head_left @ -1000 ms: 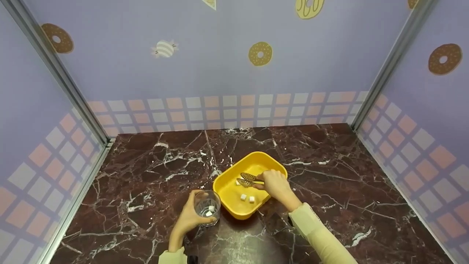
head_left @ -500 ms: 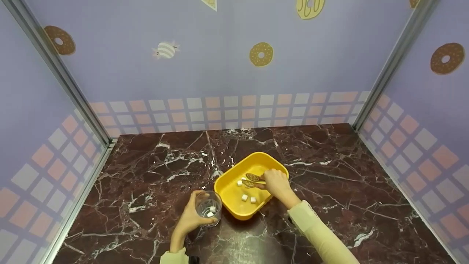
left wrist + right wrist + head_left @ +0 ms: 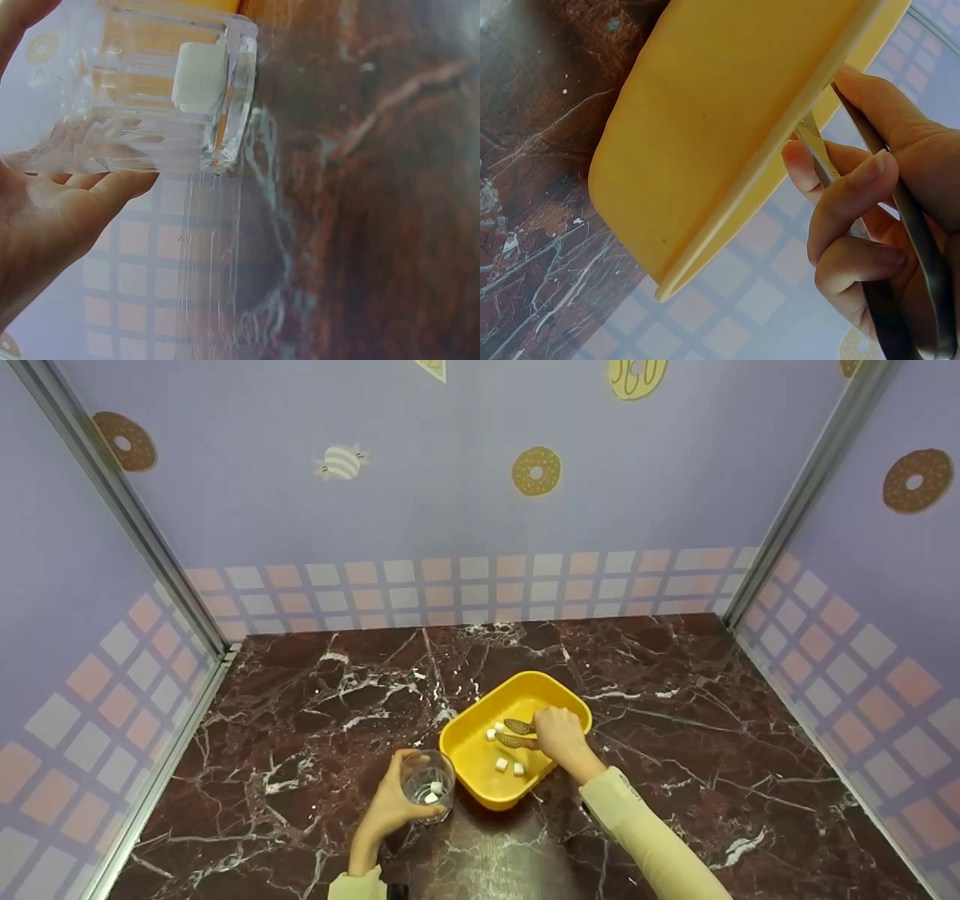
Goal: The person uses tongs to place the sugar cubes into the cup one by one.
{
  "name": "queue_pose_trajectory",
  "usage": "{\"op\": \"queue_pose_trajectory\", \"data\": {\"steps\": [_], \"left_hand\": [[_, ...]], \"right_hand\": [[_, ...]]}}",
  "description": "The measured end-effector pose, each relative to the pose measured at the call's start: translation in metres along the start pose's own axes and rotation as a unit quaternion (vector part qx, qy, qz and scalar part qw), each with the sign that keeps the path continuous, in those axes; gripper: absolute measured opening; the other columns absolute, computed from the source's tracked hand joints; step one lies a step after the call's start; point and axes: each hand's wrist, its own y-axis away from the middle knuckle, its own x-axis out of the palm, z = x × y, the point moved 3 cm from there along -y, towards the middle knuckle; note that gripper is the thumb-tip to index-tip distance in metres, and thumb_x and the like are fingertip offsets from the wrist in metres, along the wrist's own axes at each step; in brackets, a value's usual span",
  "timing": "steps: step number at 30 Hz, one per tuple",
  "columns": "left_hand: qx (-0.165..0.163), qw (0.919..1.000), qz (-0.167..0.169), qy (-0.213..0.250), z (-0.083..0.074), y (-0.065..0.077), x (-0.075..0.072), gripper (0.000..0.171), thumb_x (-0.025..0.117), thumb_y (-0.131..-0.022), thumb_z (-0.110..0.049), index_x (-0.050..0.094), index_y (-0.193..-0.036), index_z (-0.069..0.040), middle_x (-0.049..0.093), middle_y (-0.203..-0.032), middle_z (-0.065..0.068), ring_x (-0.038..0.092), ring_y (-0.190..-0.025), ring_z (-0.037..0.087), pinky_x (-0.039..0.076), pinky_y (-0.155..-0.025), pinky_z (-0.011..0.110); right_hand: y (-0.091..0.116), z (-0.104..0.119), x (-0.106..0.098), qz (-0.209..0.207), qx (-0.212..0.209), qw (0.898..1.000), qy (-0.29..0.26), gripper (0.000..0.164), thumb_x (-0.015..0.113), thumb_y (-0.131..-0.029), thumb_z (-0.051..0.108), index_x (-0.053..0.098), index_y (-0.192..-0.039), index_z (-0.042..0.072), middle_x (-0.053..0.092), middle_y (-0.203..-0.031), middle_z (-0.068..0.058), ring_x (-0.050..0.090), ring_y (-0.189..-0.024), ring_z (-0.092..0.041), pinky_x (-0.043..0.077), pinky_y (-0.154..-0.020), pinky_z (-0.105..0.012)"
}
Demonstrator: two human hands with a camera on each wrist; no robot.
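In the head view my left hand (image 3: 391, 804) holds a clear glass (image 3: 427, 769) beside the yellow basin. White sugar cubes (image 3: 431, 798) lie at the glass's bottom; one sugar cube (image 3: 201, 77) shows large through its wall in the left wrist view. My right hand (image 3: 559, 736) grips a pair of tongs (image 3: 512, 740) over the yellow basin (image 3: 463, 718). The tongs' two patterned tips stand apart, near two sugar cubes (image 3: 491, 734). Nearer me in the basin lie two more cubes (image 3: 501, 764). From the right wrist, fingers curl around the tongs' dark arms (image 3: 915, 225), while the basin wall hides the tips.
A dark red marbled tabletop (image 3: 337, 750) carries everything. Patterned purple panels (image 3: 435, 510) with metal corner posts (image 3: 802, 502) enclose it at the back and both sides. The glass stands close to the basin's left rim.
The tongs have shifted slightly to the right, away from the two sugar cubes by their tips, which now show more fully. My left hand and the glass stay nearly where they were.
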Motion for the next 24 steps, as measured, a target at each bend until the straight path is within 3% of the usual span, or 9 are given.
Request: {"op": "queue_pose_trajectory", "data": {"steps": [24], "left_hand": [[0.001, 0.9999, 0.008, 0.015, -0.0004, 0.0002, 0.0002, 0.084, 0.084, -0.047, -0.006, 0.038, -0.117, -0.001, 0.052, -0.12, 0.02, 0.045, -0.117, 0.036, 0.029, -0.107, 0.047]], "right_hand": [[-0.0008, 0.0057, 0.0091, 0.005, 0.002, 0.999, 0.045, 0.029, 0.077, -0.06, 0.029, 0.061, -0.063, 0.005, 0.062, -0.065, -0.011, 0.06, -0.059, -0.029, 0.051, -0.046, -0.04]]}}
